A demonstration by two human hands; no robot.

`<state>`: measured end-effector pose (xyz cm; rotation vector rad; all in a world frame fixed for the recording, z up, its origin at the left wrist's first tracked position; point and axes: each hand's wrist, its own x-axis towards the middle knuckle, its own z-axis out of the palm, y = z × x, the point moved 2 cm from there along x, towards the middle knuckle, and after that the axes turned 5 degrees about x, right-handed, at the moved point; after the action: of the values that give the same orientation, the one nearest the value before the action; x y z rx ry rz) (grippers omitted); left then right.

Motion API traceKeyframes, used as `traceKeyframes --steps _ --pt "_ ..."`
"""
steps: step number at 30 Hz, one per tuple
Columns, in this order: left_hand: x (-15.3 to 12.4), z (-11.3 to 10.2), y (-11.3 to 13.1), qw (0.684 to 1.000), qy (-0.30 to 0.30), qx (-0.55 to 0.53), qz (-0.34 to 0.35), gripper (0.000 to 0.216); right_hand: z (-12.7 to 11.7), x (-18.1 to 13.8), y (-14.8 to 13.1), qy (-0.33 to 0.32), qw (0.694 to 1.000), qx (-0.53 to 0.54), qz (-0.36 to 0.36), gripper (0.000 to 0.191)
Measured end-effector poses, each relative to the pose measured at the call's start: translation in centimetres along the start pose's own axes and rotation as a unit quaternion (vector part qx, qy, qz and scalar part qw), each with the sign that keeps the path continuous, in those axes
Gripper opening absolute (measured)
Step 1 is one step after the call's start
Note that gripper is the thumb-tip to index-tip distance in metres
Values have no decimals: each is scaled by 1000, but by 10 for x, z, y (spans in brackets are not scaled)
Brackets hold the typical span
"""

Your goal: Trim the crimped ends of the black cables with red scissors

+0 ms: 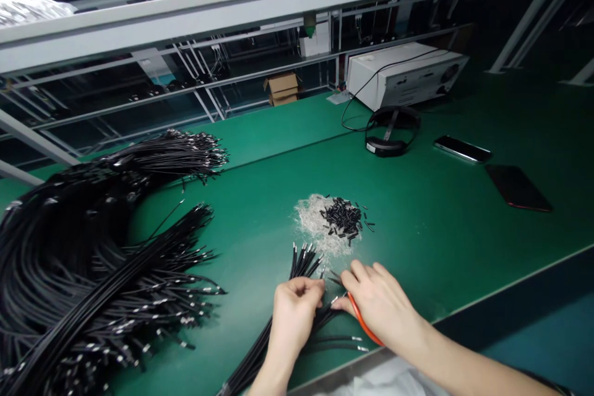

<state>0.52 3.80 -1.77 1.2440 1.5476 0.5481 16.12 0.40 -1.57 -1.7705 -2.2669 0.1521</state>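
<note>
Left hand (292, 312) has its fingers pinched together on a thin black cable (322, 273), just below the tip, and the right hand (378, 300) has its fingers clamped round orange-handled snips (364, 322), blades just beside that tip. Can't tell if they're touching it. The cable's near the front edge of the worktop (440, 247), next to a loose bundle (255, 346) running under the left hand. My two cents: grip close to the end so it doesn't bend away, line the blades up square, and mind those fingertips. Cables look smooth, bendy and rubbery, with shiny silvery ends. Beyond them there's a wispy heap of clear, plasticky scraps (312, 215) with short, stubby black bits (343, 216) on it.
</note>
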Motion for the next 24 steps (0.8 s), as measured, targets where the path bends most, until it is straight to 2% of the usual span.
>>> traceKeyframes --steps 5,12,24 --pt "0 1 2 1000 -8 -8 -6 34 8 6 -11 -25 999 -24 9 28" --pt "0 1 -1 1000 -5 -7 -8 34 3 11 -11 -49 998 -39 -4 13" --pt "0 2 -2 1000 -14 3 1 35 0 11 -9 -74 997 -19 -1 11"
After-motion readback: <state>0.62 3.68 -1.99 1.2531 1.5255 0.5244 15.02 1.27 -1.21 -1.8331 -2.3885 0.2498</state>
